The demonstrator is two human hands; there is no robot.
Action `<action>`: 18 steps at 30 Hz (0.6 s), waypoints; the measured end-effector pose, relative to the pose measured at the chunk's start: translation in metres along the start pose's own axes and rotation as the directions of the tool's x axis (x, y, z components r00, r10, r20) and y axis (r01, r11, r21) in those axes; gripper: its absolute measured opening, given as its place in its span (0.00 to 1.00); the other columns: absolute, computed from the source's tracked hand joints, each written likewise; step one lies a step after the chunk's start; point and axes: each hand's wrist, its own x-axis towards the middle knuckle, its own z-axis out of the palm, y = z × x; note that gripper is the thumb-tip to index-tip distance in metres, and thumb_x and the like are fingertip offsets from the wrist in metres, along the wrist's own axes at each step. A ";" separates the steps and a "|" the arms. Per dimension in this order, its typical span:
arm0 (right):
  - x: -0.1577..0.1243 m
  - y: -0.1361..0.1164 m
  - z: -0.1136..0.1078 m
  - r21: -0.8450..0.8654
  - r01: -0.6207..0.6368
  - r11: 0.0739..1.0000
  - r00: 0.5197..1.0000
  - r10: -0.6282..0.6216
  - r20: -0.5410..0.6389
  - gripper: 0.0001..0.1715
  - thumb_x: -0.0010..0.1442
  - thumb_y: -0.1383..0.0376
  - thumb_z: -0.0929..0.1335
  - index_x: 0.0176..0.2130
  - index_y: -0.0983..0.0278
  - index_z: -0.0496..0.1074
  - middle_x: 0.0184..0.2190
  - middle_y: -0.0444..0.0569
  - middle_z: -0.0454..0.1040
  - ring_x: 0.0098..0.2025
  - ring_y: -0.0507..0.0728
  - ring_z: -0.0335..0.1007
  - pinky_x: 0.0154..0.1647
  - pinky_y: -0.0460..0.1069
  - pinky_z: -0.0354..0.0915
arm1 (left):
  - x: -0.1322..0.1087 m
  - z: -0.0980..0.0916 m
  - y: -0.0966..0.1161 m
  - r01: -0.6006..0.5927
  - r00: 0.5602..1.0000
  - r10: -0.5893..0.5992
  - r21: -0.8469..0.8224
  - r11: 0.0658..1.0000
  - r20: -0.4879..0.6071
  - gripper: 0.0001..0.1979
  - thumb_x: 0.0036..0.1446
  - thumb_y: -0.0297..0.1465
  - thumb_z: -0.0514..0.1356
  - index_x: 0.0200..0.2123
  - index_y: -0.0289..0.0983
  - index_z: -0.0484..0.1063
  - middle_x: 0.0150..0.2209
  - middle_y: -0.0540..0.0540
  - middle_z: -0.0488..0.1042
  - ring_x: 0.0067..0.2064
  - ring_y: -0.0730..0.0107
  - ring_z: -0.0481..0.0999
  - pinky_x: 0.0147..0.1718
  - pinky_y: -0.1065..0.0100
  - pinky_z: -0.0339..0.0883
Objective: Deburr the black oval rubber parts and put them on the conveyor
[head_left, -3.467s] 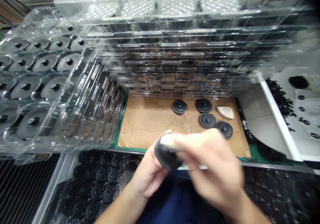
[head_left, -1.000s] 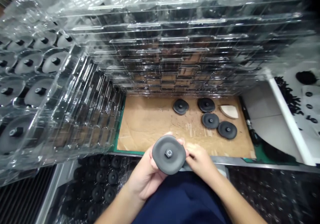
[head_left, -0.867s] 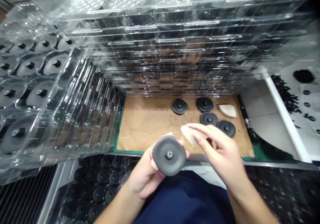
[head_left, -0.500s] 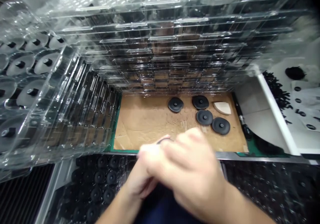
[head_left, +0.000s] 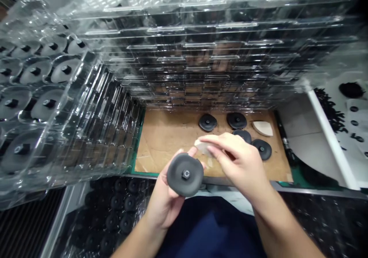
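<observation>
My left hand (head_left: 165, 202) grips a round black disc (head_left: 184, 175) with a small metal hub in its middle, held face up over my lap. My right hand (head_left: 240, 164) hovers just to the right of the disc and pinches a small white pad (head_left: 202, 147) between thumb and fingers. Behind the hands, several more black discs (head_left: 207, 122) lie on a sheet of brown cardboard (head_left: 169, 139), with a second white pad (head_left: 263, 128) at its far right.
Stacks of clear plastic trays (head_left: 198, 62) wall in the back. More trays (head_left: 43, 104) with discs in their pockets stand at the left. A tray of small black discs (head_left: 115, 208) sits low at the left. A white bin (head_left: 327, 139) with black scraps stands at the right.
My right hand swept across the disc half a second ago and has drawn back to the right with the white pad. The disc in my left hand has shifted slightly left.
</observation>
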 end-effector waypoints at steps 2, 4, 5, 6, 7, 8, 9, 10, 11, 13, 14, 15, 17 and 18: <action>-0.013 0.021 0.007 -0.019 -0.146 0.989 0.988 0.147 0.054 0.12 0.64 0.66 0.64 0.44 0.59 0.75 0.36 0.45 0.78 0.36 0.53 0.72 0.37 0.48 0.61 | 0.000 -0.004 0.000 -0.016 0.999 0.020 -0.097 0.995 0.037 0.29 0.39 0.32 0.72 0.48 0.50 0.73 0.52 0.49 0.75 0.48 0.63 0.77 0.48 0.66 0.69; -0.034 0.040 0.020 -0.028 -0.212 0.977 0.965 0.214 0.150 0.13 0.64 0.65 0.63 0.44 0.57 0.76 0.35 0.45 0.79 0.36 0.53 0.73 0.37 0.48 0.63 | 0.000 -0.006 0.001 -0.025 0.998 0.033 -0.140 0.990 0.058 0.26 0.41 0.31 0.71 0.47 0.49 0.74 0.51 0.49 0.77 0.49 0.64 0.77 0.48 0.68 0.69; -0.044 0.047 0.026 -0.036 -0.222 0.974 0.956 0.225 0.188 0.13 0.64 0.64 0.63 0.43 0.57 0.77 0.34 0.45 0.79 0.35 0.54 0.73 0.36 0.49 0.64 | 0.000 -0.006 0.002 -0.022 0.997 0.033 -0.150 0.988 0.069 0.26 0.42 0.31 0.71 0.47 0.49 0.74 0.50 0.49 0.77 0.49 0.65 0.77 0.47 0.69 0.69; -0.053 0.052 0.031 -0.045 -0.224 0.974 0.949 0.229 0.216 0.13 0.63 0.64 0.64 0.41 0.57 0.78 0.31 0.44 0.79 0.34 0.54 0.74 0.35 0.49 0.65 | 0.000 -0.006 0.002 -0.016 0.996 0.028 -0.159 0.987 0.080 0.25 0.42 0.31 0.71 0.47 0.49 0.74 0.49 0.49 0.78 0.49 0.65 0.77 0.47 0.70 0.70; -0.060 0.055 0.034 -0.051 -0.225 0.973 0.945 0.230 0.231 0.12 0.63 0.64 0.64 0.39 0.58 0.78 0.30 0.44 0.79 0.33 0.55 0.75 0.34 0.49 0.65 | 0.000 -0.005 0.002 -0.005 0.996 0.020 -0.163 0.987 0.091 0.25 0.42 0.30 0.71 0.47 0.49 0.74 0.49 0.50 0.78 0.48 0.66 0.77 0.47 0.70 0.70; -0.064 0.055 0.034 -0.053 -0.230 0.972 0.943 0.236 0.235 0.12 0.62 0.63 0.64 0.38 0.59 0.78 0.29 0.45 0.79 0.32 0.55 0.75 0.33 0.49 0.66 | 0.000 -0.005 0.003 0.007 0.995 0.009 -0.163 0.987 0.101 0.25 0.42 0.30 0.71 0.47 0.48 0.74 0.49 0.50 0.78 0.48 0.66 0.77 0.46 0.70 0.70; -0.064 0.052 0.031 -0.056 -0.245 0.968 0.942 0.251 0.224 0.13 0.63 0.63 0.64 0.38 0.59 0.78 0.30 0.45 0.80 0.32 0.55 0.75 0.33 0.49 0.67 | 0.000 -0.003 0.003 0.016 0.994 0.000 -0.156 0.988 0.106 0.26 0.42 0.30 0.71 0.47 0.48 0.74 0.49 0.50 0.78 0.48 0.65 0.77 0.46 0.70 0.70; -0.062 0.046 0.026 -0.053 -0.258 0.965 0.945 0.264 0.193 0.13 0.63 0.63 0.64 0.40 0.60 0.78 0.32 0.46 0.80 0.34 0.56 0.76 0.34 0.49 0.67 | 0.000 -0.002 0.003 0.022 0.994 -0.006 -0.147 0.989 0.107 0.26 0.41 0.29 0.71 0.47 0.48 0.74 0.49 0.49 0.78 0.48 0.65 0.77 0.46 0.70 0.70; -0.056 0.037 0.018 -0.044 -0.261 0.964 0.955 0.264 0.133 0.13 0.64 0.63 0.64 0.42 0.60 0.77 0.36 0.47 0.80 0.36 0.55 0.75 0.35 0.49 0.68 | 0.000 0.001 0.004 0.027 0.994 -0.012 -0.136 0.990 0.110 0.27 0.41 0.30 0.71 0.47 0.47 0.73 0.48 0.49 0.78 0.47 0.65 0.77 0.46 0.70 0.70; -0.040 0.014 0.001 -0.012 -0.178 0.984 0.984 0.178 -0.015 0.14 0.63 0.67 0.64 0.47 0.58 0.74 0.43 0.47 0.78 0.41 0.54 0.74 0.40 0.49 0.67 | -0.001 0.007 0.005 0.038 0.993 -0.026 -0.101 0.994 0.116 0.27 0.41 0.31 0.71 0.48 0.46 0.73 0.48 0.48 0.78 0.47 0.63 0.77 0.46 0.69 0.70; -0.031 0.001 -0.006 -0.003 -0.072 0.997 0.995 0.072 -0.075 0.16 0.63 0.69 0.65 0.49 0.56 0.72 0.44 0.45 0.78 0.41 0.53 0.73 0.41 0.49 0.66 | -0.002 0.010 0.006 0.052 0.992 -0.044 -0.073 0.996 0.116 0.27 0.40 0.32 0.71 0.47 0.44 0.73 0.48 0.47 0.78 0.48 0.61 0.77 0.47 0.67 0.69; -0.024 -0.010 -0.012 0.002 0.060 0.998 0.994 -0.059 -0.087 0.17 0.63 0.71 0.65 0.49 0.56 0.72 0.43 0.44 0.78 0.40 0.52 0.73 0.41 0.48 0.64 | -0.003 0.013 0.006 0.074 0.992 -0.070 -0.039 0.996 0.110 0.27 0.39 0.33 0.72 0.47 0.43 0.74 0.48 0.45 0.77 0.49 0.59 0.76 0.48 0.66 0.69; -0.012 -0.027 -0.016 -0.002 0.250 0.968 0.968 -0.250 -0.035 0.17 0.63 0.73 0.63 0.48 0.59 0.73 0.40 0.44 0.79 0.37 0.52 0.72 0.38 0.48 0.62 | -0.004 0.016 0.005 0.115 0.991 -0.117 0.027 0.993 0.062 0.28 0.36 0.34 0.73 0.45 0.40 0.75 0.45 0.44 0.78 0.49 0.56 0.75 0.48 0.65 0.68; -0.009 -0.032 -0.015 -0.019 0.267 0.963 0.963 -0.267 0.020 0.15 0.64 0.73 0.62 0.46 0.61 0.73 0.37 0.45 0.79 0.35 0.52 0.72 0.36 0.48 0.61 | -0.005 0.015 0.004 0.124 0.992 -0.125 0.043 0.991 0.023 0.29 0.35 0.34 0.73 0.44 0.40 0.75 0.43 0.45 0.78 0.47 0.57 0.75 0.46 0.65 0.69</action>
